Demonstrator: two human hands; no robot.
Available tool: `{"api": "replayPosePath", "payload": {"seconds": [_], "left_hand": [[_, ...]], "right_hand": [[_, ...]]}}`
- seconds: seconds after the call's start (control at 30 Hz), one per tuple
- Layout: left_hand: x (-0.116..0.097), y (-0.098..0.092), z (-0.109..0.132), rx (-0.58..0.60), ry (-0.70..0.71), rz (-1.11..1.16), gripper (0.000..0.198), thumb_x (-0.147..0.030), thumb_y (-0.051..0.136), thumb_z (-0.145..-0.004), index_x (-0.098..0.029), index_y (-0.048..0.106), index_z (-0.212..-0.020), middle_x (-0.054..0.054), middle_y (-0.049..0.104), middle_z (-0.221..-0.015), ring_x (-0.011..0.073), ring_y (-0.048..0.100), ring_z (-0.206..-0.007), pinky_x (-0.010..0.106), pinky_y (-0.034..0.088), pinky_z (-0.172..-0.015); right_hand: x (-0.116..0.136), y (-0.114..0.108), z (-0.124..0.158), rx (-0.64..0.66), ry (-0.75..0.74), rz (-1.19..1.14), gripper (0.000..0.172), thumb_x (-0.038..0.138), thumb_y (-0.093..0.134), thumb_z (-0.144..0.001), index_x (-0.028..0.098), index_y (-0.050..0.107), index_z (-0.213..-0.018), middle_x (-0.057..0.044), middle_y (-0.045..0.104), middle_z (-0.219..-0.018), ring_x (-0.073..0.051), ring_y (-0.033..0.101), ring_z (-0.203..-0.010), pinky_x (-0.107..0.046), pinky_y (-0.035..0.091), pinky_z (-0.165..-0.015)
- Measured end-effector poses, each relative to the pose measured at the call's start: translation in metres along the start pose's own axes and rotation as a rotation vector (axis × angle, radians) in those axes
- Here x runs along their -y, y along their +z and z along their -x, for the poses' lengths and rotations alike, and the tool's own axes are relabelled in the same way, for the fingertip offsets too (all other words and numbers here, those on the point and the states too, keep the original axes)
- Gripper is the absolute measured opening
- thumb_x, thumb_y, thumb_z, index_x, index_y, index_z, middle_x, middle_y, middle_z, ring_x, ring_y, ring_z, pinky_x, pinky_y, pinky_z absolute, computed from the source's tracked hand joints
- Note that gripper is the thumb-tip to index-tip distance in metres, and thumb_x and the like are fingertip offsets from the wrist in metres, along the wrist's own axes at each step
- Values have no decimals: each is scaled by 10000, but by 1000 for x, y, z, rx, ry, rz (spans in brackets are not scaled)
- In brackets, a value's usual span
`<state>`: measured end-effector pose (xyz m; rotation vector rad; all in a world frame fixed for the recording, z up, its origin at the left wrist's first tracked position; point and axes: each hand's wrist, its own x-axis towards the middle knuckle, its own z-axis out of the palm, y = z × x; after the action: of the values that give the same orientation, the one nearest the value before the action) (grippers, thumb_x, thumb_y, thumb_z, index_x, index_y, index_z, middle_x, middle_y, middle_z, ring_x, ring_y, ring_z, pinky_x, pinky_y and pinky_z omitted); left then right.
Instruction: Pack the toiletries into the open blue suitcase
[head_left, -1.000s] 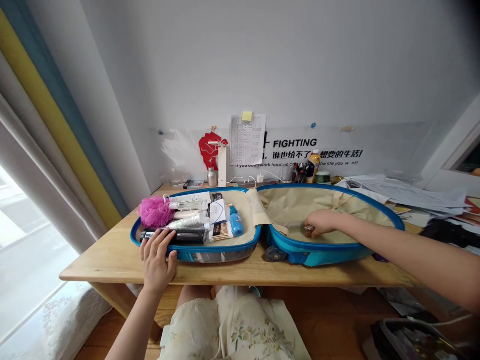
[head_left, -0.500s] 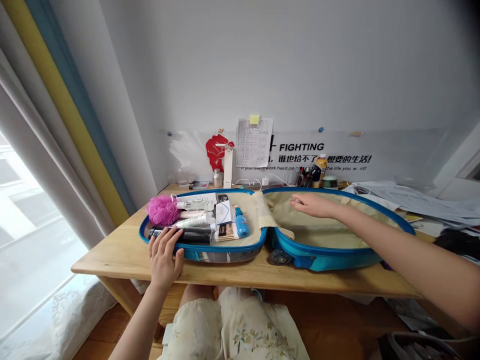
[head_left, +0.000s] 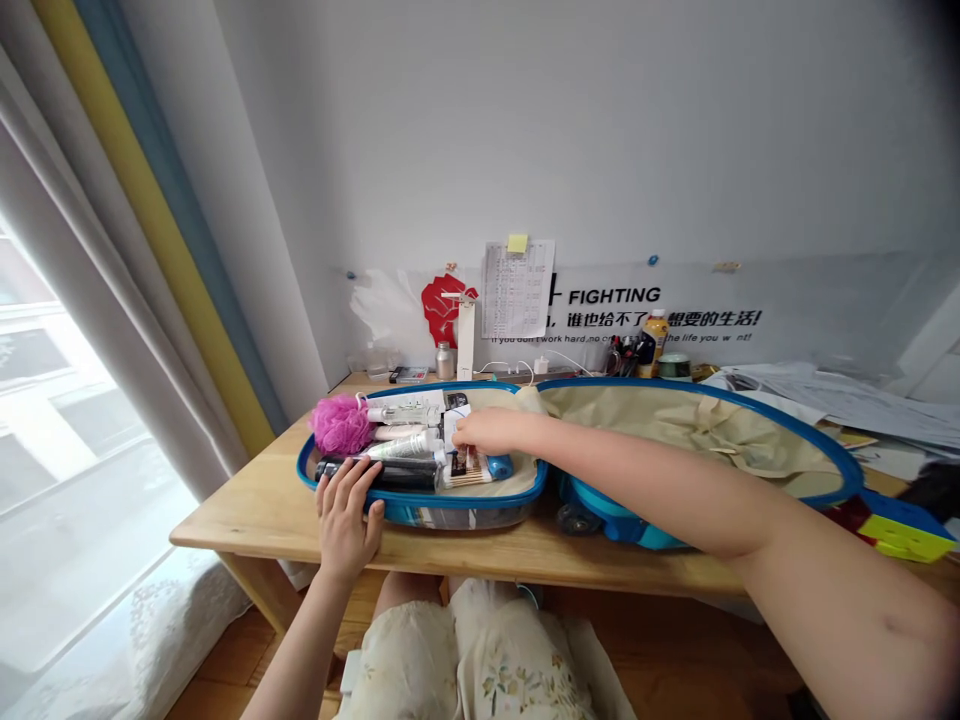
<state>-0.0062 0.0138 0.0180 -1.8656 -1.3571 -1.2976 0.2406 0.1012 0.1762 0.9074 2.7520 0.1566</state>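
Observation:
An open blue suitcase [head_left: 480,516] lies on the wooden desk. Its left half holds a pink bath puff [head_left: 341,424], white tubes [head_left: 405,445], a black bottle [head_left: 401,474], a pack of cotton swabs [head_left: 466,468] and a blue bottle [head_left: 499,467]. My left hand [head_left: 349,515] rests with spread fingers on the near left rim, by the black bottle. My right hand [head_left: 491,430] is over the left half, fingers bent down at a white card [head_left: 452,425] above the swabs; whether they grip anything is hidden. Beige lining [head_left: 675,420] shows in the right half.
Behind the suitcase stand a silver bottle [head_left: 444,359], a white lamp [head_left: 466,340], a yellow-labelled bottle [head_left: 654,342] and pens. Papers [head_left: 825,400] lie at the right. Colourful blocks [head_left: 904,525] sit by the right edge. A curtain [head_left: 161,230] hangs left.
My right hand has moved left from over the suitcase's right half to the items in the left half. My left hand stays on the rim. The view has shifted slightly.

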Motion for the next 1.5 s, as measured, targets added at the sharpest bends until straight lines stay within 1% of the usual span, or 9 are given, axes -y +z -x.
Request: {"api": "replayPosePath", "payload": {"seconds": [0.27,0.43,0.57,0.67,0.8,0.9,1.13,1.27,1.5], "left_hand": [[1,1,1,-6,-4,-6,444,-379,382,-949,-224,545,-1332,107,607,-1312,260,438,-1343,438,188,-1171],[0,1,1,-8,8,13,441,-370,384,-953,-225,540,-1340,110,596,-1326,262,427,-1348,443,181,-1172],[1,0,1,-23,20,7,446,-375,381,-957,-224,534,-1348,115,604,-1309,265,433,-1343,448,184,-1172],[2,-1,0,-18,26,10,438,-360,389,-957,-225,533,-1348,117,593,-1325,261,427,-1348,448,187,-1173],[-10,-2,-3,-19,41,23,412,-345,407,-954,-218,561,-1315,119,584,-1344,257,417,-1358,462,149,-1186],[-35,-1,-8,4,103,36,362,-337,457,-936,-237,606,-1251,94,626,-1298,254,440,-1346,468,112,-1198],[-93,4,-22,35,168,115,137,-321,536,-929,-268,657,-968,16,721,-1138,227,578,-1219,432,137,-1196],[-96,-1,-28,49,156,141,122,-350,563,-927,-263,628,-873,-16,749,-1038,220,633,-1145,413,157,-1184],[-89,-12,-32,89,179,124,151,-354,542,-940,-247,624,-872,-1,753,-1000,226,651,-1122,419,197,-1171]], "right_hand": [[-8,6,-5,-25,-15,17,310,95,522,-830,193,672,-1082,-69,681,-1145,-214,620,-988,-279,445,-758],[-18,-4,22,-121,38,-31,381,98,486,-847,208,651,-1173,-73,653,-1227,-217,620,-1064,-289,466,-794],[-30,-7,83,-238,119,-106,364,187,412,-909,207,634,-1196,-83,649,-1234,-209,621,-1072,-333,469,-884],[-33,6,148,-396,315,-283,348,311,378,-931,245,652,-1135,-59,688,-1152,-217,632,-1054,-355,476,-904],[-32,46,234,-547,784,-471,358,435,361,-911,320,640,-1104,-53,719,-1016,-247,658,-992,-386,506,-868],[-33,84,279,-653,985,-473,352,510,377,-883,337,651,-1020,-67,693,-1140,-281,629,-1095,-404,525,-859],[-44,146,310,-711,767,-232,603,808,438,-760,273,715,-790,-72,734,-907,-297,656,-933,-488,492,-883],[-47,154,304,-764,734,-133,669,859,395,-740,255,661,-624,-46,711,-755,-247,656,-791,-464,468,-828],[-43,148,294,-808,670,-101,657,839,384,-769,263,652,-601,-19,701,-717,-218,644,-750,-424,417,-808]]}}
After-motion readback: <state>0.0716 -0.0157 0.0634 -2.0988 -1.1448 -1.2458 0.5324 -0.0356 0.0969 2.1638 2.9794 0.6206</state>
